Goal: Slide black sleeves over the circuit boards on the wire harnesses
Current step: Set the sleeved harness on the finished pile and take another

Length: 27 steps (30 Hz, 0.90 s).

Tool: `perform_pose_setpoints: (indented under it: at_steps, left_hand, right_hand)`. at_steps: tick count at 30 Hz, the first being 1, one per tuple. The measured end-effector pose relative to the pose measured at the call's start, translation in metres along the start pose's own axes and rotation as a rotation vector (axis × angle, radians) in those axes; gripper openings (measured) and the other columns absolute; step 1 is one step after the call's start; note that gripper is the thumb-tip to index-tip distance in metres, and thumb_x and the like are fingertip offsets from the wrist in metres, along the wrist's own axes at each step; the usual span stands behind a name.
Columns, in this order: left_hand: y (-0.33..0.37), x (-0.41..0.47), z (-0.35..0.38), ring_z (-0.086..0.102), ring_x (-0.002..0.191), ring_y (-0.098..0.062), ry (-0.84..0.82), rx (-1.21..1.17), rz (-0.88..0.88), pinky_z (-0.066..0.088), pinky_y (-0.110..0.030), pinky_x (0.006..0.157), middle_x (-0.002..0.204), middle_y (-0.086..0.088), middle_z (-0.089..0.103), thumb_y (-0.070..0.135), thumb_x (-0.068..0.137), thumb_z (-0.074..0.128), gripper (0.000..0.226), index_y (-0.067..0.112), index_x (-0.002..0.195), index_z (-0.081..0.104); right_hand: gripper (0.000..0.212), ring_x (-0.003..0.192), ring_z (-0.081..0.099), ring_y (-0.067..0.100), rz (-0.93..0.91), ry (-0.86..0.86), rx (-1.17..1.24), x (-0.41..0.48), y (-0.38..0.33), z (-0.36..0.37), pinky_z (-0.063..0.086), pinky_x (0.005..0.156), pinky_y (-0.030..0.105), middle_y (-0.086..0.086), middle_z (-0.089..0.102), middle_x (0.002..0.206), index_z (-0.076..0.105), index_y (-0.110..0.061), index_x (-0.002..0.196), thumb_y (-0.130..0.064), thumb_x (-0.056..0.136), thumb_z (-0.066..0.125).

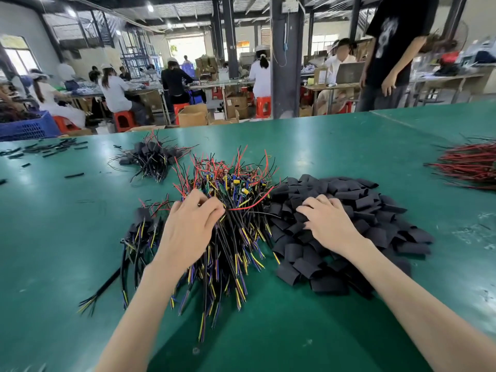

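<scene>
Black sleeves [375, 210] lie heaped at the near right, the harnesses [236, 189] just left of them. My left hand [190, 226] curls into the harnesses and my right hand [328, 221] onto the sleeves; what either one holds, I cannot tell. I should separate only one of each.

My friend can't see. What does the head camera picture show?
A person's left hand touches a tangled heap of wire harnesses with circuit boards, while the right hand rests on a pile of black sleeves, on a green table.
</scene>
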State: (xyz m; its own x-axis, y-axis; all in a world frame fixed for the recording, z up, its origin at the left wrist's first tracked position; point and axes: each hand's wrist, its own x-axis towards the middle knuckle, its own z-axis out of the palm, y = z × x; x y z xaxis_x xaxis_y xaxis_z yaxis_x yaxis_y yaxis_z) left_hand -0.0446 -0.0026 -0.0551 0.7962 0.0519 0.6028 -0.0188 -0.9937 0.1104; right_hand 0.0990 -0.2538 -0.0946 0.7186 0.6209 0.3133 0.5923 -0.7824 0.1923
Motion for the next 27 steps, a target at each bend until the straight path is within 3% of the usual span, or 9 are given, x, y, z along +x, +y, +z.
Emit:
perform_pose_setpoints:
  at_steps: [4, 10, 16, 27]
  left_hand:
    - [0.0, -0.012, 0.008, 0.057, 0.075, -0.024, 0.046, -0.027, -0.024, 0.037, -0.037, 0.074, 0.09, -0.002, 0.055, 0.033, 0.095, 0.039, 0.034, 0.016, 0.09, 0.067]
    - [0.0, -0.018, 0.01, 0.056, 0.079, -0.023, 0.141, -0.056, -0.059, 0.03, -0.033, 0.075, 0.092, 0.0, 0.054, 0.025, 0.095, 0.047, 0.02, 0.016, 0.089, 0.065]
    - [0.003, -0.018, 0.009, 0.055, 0.076, -0.023, 0.168, -0.078, -0.083, 0.032, -0.035, 0.075, 0.092, -0.001, 0.054, 0.034, 0.097, 0.036, 0.035, 0.016, 0.09, 0.065]
    - [0.009, -0.022, 0.013, 0.055, 0.076, -0.017, 0.129, -0.124, -0.025, 0.038, -0.037, 0.077, 0.094, 0.002, 0.056, 0.025, 0.094, 0.049, 0.02, 0.018, 0.09, 0.067]
  right_hand:
    - [0.037, 0.117, 0.04, 0.025, 0.057, 0.08, -0.015, -0.001, -0.003, -0.004, 0.029, 0.095, 0.036, 0.0, 0.047, 0.126, 0.043, -0.019, 0.13, -0.037, 0.097, 0.042]
    - [0.037, 0.09, 0.057, 0.033, -0.055, 0.341, 0.266, -0.009, -0.019, -0.026, 0.05, 0.08, 0.042, 0.013, 0.056, 0.105, 0.057, 0.0, 0.113, -0.011, 0.081, 0.071]
    - [0.04, 0.112, 0.049, 0.031, -0.076, 0.216, 0.474, -0.01, -0.031, -0.025, 0.034, 0.097, 0.03, 0.014, 0.05, 0.12, 0.047, 0.001, 0.128, -0.007, 0.09, 0.059]
    - [0.035, 0.108, 0.049, 0.023, 0.0, 0.254, 0.712, -0.015, -0.036, -0.039, 0.033, 0.092, 0.026, 0.007, 0.051, 0.118, 0.049, -0.002, 0.126, -0.017, 0.094, 0.053]
